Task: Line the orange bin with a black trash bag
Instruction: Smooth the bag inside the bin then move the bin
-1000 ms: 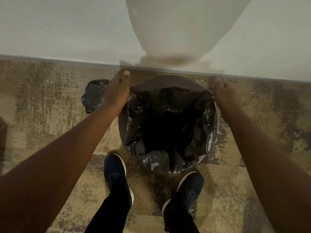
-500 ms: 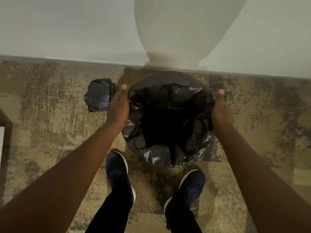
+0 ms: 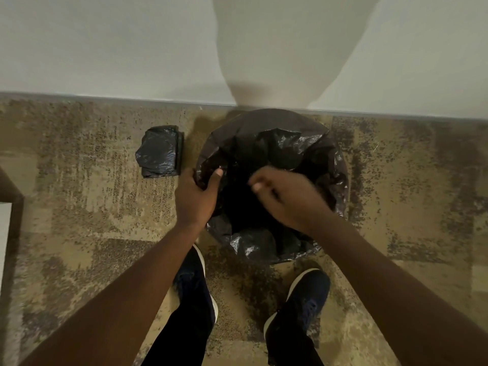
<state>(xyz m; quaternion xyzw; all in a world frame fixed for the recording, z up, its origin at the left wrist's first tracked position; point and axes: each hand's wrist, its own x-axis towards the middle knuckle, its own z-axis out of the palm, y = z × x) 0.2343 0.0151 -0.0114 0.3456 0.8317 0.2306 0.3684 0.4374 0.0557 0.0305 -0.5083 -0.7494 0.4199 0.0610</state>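
A black trash bag (image 3: 274, 143) is draped over and into the round bin on the carpet by the wall; the bag covers the bin's rim and sides entirely, so none of its orange shows. My left hand (image 3: 196, 198) grips the bag's edge at the bin's left rim, thumb inside the opening. My right hand (image 3: 286, 198) hovers over the middle of the opening, blurred, fingers curled; whether it holds plastic is unclear.
A folded stack of black bags (image 3: 159, 151) lies on the carpet left of the bin. The white wall (image 3: 105, 48) runs right behind the bin. My two dark shoes (image 3: 196, 291) stand just in front of it. A dark furniture edge (image 3: 13, 207) shows at far left.
My right hand left the bin's right rim and moved inward over the opening. My left hand slid down the left rim and now pinches the bag's edge.
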